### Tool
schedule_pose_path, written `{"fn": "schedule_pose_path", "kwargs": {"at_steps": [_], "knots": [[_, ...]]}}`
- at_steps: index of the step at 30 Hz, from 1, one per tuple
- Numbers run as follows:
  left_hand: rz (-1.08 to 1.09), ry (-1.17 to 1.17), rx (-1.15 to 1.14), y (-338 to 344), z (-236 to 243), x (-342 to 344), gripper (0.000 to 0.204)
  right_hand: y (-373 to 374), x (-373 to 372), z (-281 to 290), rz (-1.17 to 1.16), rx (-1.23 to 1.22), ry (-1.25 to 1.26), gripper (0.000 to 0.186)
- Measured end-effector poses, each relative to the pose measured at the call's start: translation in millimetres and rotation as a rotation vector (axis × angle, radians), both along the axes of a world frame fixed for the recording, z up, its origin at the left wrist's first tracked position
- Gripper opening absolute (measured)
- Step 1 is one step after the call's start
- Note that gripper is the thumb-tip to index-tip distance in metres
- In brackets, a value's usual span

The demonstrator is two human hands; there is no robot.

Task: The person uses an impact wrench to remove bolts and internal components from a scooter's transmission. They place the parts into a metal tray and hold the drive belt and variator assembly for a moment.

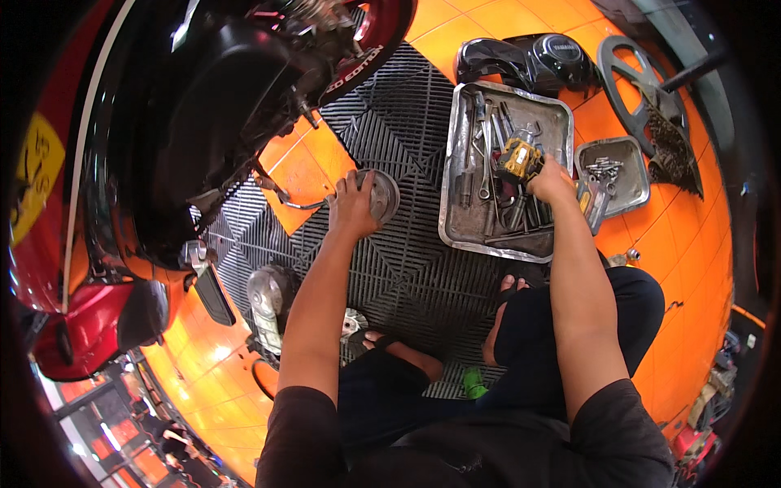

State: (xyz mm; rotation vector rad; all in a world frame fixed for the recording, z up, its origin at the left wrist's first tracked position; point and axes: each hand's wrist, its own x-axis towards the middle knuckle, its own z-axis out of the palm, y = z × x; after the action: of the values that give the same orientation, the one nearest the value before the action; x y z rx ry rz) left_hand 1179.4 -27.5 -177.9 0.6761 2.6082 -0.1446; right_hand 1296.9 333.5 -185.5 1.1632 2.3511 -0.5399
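My left hand is closed on the rim of a round grey metal drum, low over the ribbed black mat. My right hand grips a yellow and black cordless impact driver over the right side of a metal tray. Spanners, sockets and other hand tools lie in that tray, partly hidden by the driver. Beside it, a smaller metal tray holds several bolts. My right palm and the driver's handle are mostly covered by the fingers.
A red and black motor scooter stands at the left. A black engine cover and a spoked wheel-like stand are at the far right. A grey metal casing lies near my left forearm. Between my feet sits a green object.
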Motion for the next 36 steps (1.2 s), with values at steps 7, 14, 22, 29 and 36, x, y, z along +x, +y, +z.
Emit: {"fn": "schedule_pose_path", "kwargs": {"at_steps": [7,14,22,29,36], "knots": [[0.103,0.022,-0.097,24,2,12,0.108,-13,1,-15,-0.183,-0.029,0.108,0.048],[0.243,0.091,-0.228,34,-2,33,0.108,-19,-9,-9,-0.256,-0.100,0.160,0.051],[0.412,0.064,-0.224,42,-2,60,0.107,-47,-23,-17,-0.211,0.323,0.432,0.055],[0.399,0.079,-0.227,41,-8,61,0.108,-157,-27,-30,0.153,-0.759,0.518,0.045],[0.404,0.019,-0.251,32,-2,57,0.104,-216,-13,-65,0.084,-0.928,0.363,0.054]]}}
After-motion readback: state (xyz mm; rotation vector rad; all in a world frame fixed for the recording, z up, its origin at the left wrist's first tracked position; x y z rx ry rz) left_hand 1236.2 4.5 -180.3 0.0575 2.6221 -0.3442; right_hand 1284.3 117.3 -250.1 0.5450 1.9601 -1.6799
